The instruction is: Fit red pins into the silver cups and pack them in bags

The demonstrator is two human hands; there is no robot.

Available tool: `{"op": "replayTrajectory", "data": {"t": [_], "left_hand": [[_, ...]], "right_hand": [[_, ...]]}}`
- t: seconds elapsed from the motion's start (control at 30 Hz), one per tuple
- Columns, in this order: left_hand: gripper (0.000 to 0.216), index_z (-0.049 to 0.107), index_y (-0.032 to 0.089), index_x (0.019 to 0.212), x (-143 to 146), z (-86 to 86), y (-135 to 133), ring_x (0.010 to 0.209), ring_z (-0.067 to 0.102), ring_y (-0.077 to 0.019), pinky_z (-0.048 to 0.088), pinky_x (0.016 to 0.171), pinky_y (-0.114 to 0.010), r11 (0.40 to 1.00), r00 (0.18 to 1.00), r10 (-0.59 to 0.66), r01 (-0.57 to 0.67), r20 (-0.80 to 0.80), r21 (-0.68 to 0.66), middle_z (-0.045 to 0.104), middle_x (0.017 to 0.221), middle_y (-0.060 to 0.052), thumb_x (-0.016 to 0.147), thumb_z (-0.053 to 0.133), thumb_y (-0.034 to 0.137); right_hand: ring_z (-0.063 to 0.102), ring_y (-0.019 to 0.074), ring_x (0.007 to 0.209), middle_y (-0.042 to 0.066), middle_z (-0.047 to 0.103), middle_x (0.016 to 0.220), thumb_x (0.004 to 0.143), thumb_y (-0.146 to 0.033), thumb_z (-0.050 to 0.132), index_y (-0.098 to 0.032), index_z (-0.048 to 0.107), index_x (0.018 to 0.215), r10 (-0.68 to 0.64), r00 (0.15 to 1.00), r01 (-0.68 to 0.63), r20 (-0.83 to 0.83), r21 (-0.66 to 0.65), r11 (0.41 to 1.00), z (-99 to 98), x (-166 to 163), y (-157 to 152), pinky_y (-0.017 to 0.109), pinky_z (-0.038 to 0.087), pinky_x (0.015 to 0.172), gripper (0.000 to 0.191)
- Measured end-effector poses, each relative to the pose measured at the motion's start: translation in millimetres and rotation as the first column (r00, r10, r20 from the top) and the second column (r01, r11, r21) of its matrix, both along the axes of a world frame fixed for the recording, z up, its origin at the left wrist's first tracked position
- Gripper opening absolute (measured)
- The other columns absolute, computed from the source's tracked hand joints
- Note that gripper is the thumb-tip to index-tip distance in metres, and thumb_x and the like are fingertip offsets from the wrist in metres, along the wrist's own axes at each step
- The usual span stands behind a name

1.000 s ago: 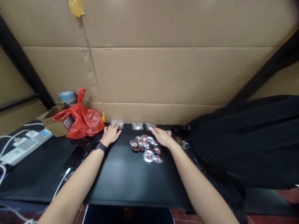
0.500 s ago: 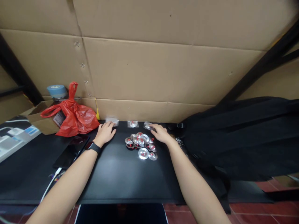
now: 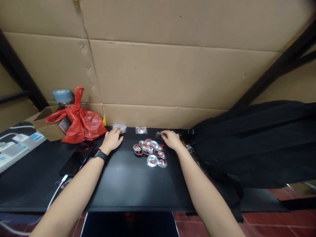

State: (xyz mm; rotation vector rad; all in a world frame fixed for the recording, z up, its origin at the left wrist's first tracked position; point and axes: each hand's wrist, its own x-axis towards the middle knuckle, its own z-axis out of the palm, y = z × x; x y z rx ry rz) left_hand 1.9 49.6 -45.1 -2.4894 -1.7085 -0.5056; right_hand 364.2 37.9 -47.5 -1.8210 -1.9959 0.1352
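Clock hours counted from a heap of silvery, red-centred discs [image 3: 149, 148] on the black tabletop [image 3: 138, 191]. Far out at nine o'clock, white power strip [image 3: 19, 149] with plugs in it. Between nine and ten, open cardboard box [image 3: 53, 131]. At eight, nearer the front edge, white cable [image 3: 55, 194]. At ten, beyond the box's rim, blue-lidded bottle [image 3: 62, 95]. Back at nine, dark phone [image 3: 76, 161], lying flat. At ten, knotted red plastic bag [image 3: 84, 126], touching the box. Also toward ten but closer in, left hand [image 3: 112, 140], palm down with dark watch [image 3: 98, 153] at the wrist; grip wide, thumb apart from the fingers, fingertips on a small stack of clear packets [image 3: 122, 128]. At eleven, single clear packet with one disc inside [image 3: 141, 130], apart from both hands. At one, small clear packet [image 3: 158, 135] at the fingertips of the right hand [image 3: 171, 139], itself at two, fingers bent; cannot tell whether pinching or merely touching. At three, metal rings [image 3: 189, 149] by the right forearm, then large black bag [image 3: 254, 141] farther out.
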Motion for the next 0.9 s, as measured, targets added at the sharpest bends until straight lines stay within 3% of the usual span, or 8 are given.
{"op": "replayTrajectory", "data": {"t": [0.1,0.2,0.3,0.47,0.73,0.9], "left_hand": [[0.033,0.061,0.022,0.119,0.1,-0.7,1.9,0.122,0.053,-0.0325,0.042,0.095,-0.048,1.0,1.0,0.012,-0.012,-0.021,0.0,0.044,0.151,-0.01,0.094,0.045,0.035],[0.032,0.062,0.021,0.116,-0.1,-1.0,3.6,0.123,0.052,-0.0342,0.044,0.095,-0.051,1.0,0.999,0.012,-0.012,-0.042,-0.012,0.038,0.156,-0.009,0.094,0.044,0.037],[0.032,0.061,0.019,0.115,0.1,-1.0,5.2,0.124,0.05,-0.0357,0.045,0.093,-0.054,0.999,0.999,0.017,-0.019,-0.048,-0.026,0.032,0.159,-0.009,0.094,0.043,0.037],[0.034,0.058,0.021,0.12,1.0,-0.4,7.3,0.131,0.044,-0.0364,0.044,0.096,-0.057,0.997,0.999,0.031,-0.031,-0.008,-0.076,0.027,0.161,-0.008,0.095,0.043,0.038],[0.039,0.055,0.022,0.126,0.9,-1.1,7.1,0.132,0.042,-0.035,0.043,0.098,-0.058,0.995,0.999,0.033,-0.032,0.003,-0.09,0.025,0.162,-0.008,0.095,0.04,0.039],[0.039,0.056,0.023,0.126,0.0,-2.1,7.9,0.13,0.043,-0.0353,0.043,0.097,-0.058,0.996,1.0,0.023,-0.024,-0.011,-0.087,0.023,0.163,-0.006,0.095,0.039,0.04]], "right_hand": [[0.066,0.0213,0.087,0.008,0.074,0.094,0.085,-0.027,0.061,-0.019,0.066,0.103,0.052,0.954,-0.018,-0.295,0.116,0.993,7.1,1.8,-1.4,0.036,0.047,0.085,0.02],[0.066,0.0181,0.072,0.004,0.071,0.079,0.08,-0.04,0.069,-0.019,0.062,0.093,0.175,0.787,-0.073,-0.591,0.192,0.979,19.3,-0.7,-6.6,0.031,0.05,0.073,0.027],[0.064,0.0165,0.068,0.002,0.069,0.075,0.075,-0.048,0.074,-0.019,0.06,0.085,0.254,0.632,-0.17,-0.732,0.188,0.967,33.5,-8.2,-15.8,0.028,0.049,0.067,0.034],[0.058,0.0131,0.06,0.001,0.066,0.068,0.075,-0.05,0.076,-0.018,0.061,0.076,0.283,0.583,-0.267,-0.761,0.15,0.952,49.1,-21.0,-28.4,0.025,0.044,0.059,0.036],[0.059,0.0138,0.058,0.005,0.072,0.072,0.076,-0.054,0.074,-0.017,0.066,0.074,0.26,0.605,-0.279,-0.753,0.105,0.955,55.0,-22.8,-33.4,0.027,0.046,0.058,0.038],[0.058,0.0133,0.058,0.006,0.073,0.076,0.077,-0.055,0.072,-0.017,0.069,0.075,0.274,0.594,-0.255,-0.756,0.146,0.956,57.5,-22.7,-33.8,0.027,0.047,0.059,0.038]]}}
